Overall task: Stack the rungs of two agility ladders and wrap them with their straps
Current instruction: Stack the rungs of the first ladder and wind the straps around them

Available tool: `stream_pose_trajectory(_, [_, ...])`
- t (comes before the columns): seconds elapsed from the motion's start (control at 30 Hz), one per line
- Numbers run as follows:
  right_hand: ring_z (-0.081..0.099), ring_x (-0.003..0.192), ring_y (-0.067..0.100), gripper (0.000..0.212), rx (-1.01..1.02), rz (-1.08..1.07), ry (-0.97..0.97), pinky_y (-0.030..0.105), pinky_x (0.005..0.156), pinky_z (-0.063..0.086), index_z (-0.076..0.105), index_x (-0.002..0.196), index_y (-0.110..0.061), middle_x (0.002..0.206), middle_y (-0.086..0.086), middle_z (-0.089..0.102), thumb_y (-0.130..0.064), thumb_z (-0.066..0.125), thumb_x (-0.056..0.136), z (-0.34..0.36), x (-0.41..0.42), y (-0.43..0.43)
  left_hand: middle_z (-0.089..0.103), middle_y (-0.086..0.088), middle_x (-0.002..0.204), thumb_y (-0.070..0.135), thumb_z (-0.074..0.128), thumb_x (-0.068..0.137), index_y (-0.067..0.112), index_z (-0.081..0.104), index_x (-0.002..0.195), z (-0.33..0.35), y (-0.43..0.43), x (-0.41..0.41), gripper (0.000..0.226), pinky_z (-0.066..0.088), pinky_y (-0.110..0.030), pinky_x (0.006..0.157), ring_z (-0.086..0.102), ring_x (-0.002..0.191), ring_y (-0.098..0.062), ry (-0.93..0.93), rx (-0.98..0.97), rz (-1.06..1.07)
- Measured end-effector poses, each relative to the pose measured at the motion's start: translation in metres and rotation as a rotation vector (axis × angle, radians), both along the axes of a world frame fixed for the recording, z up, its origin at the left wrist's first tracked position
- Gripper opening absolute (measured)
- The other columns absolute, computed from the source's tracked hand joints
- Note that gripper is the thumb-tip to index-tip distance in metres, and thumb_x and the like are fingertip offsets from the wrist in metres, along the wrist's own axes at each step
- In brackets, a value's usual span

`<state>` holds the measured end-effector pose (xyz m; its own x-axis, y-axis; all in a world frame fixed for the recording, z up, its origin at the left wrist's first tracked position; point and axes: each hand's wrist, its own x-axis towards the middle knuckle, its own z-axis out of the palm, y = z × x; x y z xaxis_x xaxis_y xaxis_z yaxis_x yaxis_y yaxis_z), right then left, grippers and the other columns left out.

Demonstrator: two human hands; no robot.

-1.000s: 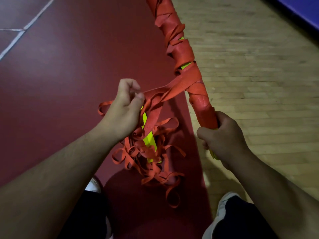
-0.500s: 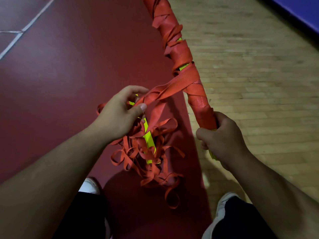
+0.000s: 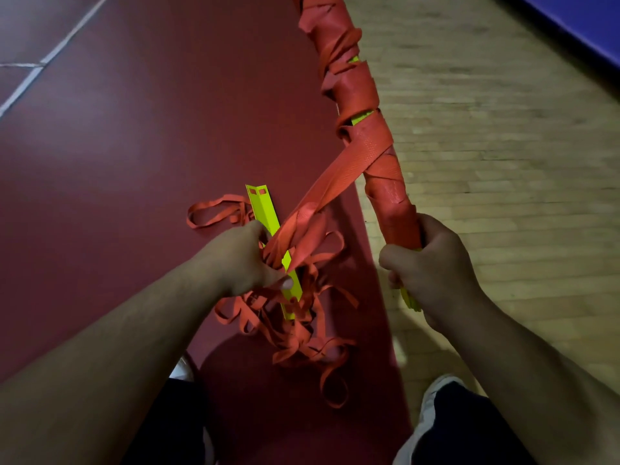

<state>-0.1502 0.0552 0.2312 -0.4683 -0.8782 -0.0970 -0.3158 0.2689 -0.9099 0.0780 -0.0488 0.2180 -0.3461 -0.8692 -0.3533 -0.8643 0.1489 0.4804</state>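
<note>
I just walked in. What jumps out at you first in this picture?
A long bundle wound in orange strap rises up the middle, gripped at its lower end by the right hand. The left hand grips a taut strap running to it, above a loose orange tangle and a yellow rung against the dark red floor.

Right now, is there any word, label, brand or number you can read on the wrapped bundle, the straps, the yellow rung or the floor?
None: no text is readable in this view.
wrapped bundle: only the woven texture of the strap, no print.
yellow rung: two slots near its end, no marking.
red floor: a plain white line, no lettering.
</note>
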Motion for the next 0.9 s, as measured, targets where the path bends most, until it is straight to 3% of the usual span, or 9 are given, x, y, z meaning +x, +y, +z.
stream_pose_trajectory(0.1, [0.056,0.044,0.012,0.031,-0.001,0.007,-0.024,0.032,0.047,0.049,0.065,0.077,-0.034,0.051,-0.009,0.057,-0.038,0.062,0.046,0.001,-0.003,0.001,0.071,-0.017,0.102,0.016,0.084,0.078,0.005,0.058,0.114,-0.009,0.002,-0.003,0.046,0.058,-0.049,0.085,0.069,0.085,-0.031,0.393,0.280,0.305])
stream_pose_trajectory(0.17, [0.057,0.044,0.014,0.029,-0.008,0.002,-0.021,0.032,0.048,0.049,0.065,0.075,-0.034,0.052,-0.008,0.057,-0.038,0.062,0.046,0.002,-0.006,0.000,0.067,-0.023,0.096,-0.001,0.071,0.086,-0.004,0.060,0.109,-0.010,0.001,-0.006,0.026,0.060,-0.041,0.073,0.067,0.073,-0.028,0.697,0.473,0.508])
stream_pose_trajectory(0.23, [0.058,0.046,0.016,0.028,-0.014,-0.003,-0.027,0.034,0.050,0.050,0.064,0.074,-0.036,0.053,-0.007,0.058,-0.038,0.062,0.046,0.001,-0.008,0.000,0.069,-0.018,0.092,-0.007,0.061,0.090,-0.001,0.063,0.095,-0.010,-0.003,-0.008,0.008,0.061,-0.033,0.068,0.070,0.073,-0.021,0.860,0.533,0.659])
stream_pose_trajectory(0.37, [0.058,0.045,0.016,0.034,0.002,-0.007,-0.034,0.035,0.049,0.050,0.064,0.077,-0.035,0.052,-0.007,0.057,-0.040,0.061,0.044,0.000,-0.010,0.000,0.066,-0.012,0.096,-0.013,0.041,0.095,0.009,0.062,0.095,-0.002,-0.007,-0.010,0.030,0.061,-0.035,0.071,0.068,0.087,-0.022,1.026,0.648,0.784])
stream_pose_trajectory(0.43, [0.057,0.044,0.016,0.036,0.021,-0.008,-0.043,0.032,0.046,0.048,0.064,0.077,-0.035,0.051,-0.005,0.057,-0.040,0.061,0.042,-0.001,-0.011,0.000,0.062,-0.013,0.094,-0.018,0.032,0.091,0.010,0.060,0.096,0.003,-0.006,-0.012,0.040,0.061,-0.039,0.072,0.064,0.084,-0.022,1.074,0.657,0.799])
stream_pose_trajectory(0.63, [0.057,0.044,0.015,0.023,0.066,-0.042,-0.066,0.029,0.048,0.046,0.064,0.070,-0.032,0.051,-0.005,0.058,-0.032,0.062,0.047,-0.007,-0.016,-0.001,0.066,-0.014,0.089,-0.003,0.035,0.082,0.006,0.059,0.093,0.015,-0.012,-0.003,0.027,0.053,-0.044,0.090,0.070,0.075,-0.024,1.211,0.788,0.780])
stream_pose_trajectory(0.73, [0.057,0.046,0.016,0.027,0.079,-0.052,-0.034,0.037,0.051,0.051,0.063,0.071,-0.030,0.052,-0.007,0.057,-0.036,0.062,0.045,-0.008,-0.017,-0.001,0.069,-0.007,0.090,0.013,0.036,0.102,0.014,0.059,0.087,0.015,-0.016,-0.005,0.027,0.056,-0.044,0.083,0.070,0.083,-0.020,1.266,0.704,0.916])
stream_pose_trajectory(0.8, [0.058,0.052,0.019,0.031,0.094,-0.029,0.006,0.046,0.057,0.054,0.063,0.074,-0.035,0.054,-0.008,0.057,-0.040,0.061,0.044,-0.008,-0.015,0.000,0.069,-0.010,0.094,0.013,0.031,0.105,0.012,0.058,0.095,0.017,-0.022,-0.004,0.028,0.059,-0.047,0.078,0.071,0.091,-0.023,1.474,0.688,1.033])
stream_pose_trajectory(0.9, [0.059,0.059,0.021,0.035,0.115,0.003,0.058,0.051,0.065,0.056,0.063,0.078,-0.039,0.056,-0.013,0.058,-0.044,0.060,0.043,-0.008,-0.013,0.002,0.061,-0.005,0.080,0.006,0.030,0.104,0.012,0.055,0.104,0.022,-0.034,0.007,0.026,0.061,-0.037,0.063,0.064,0.068,-0.014,1.742,0.657,1.118])
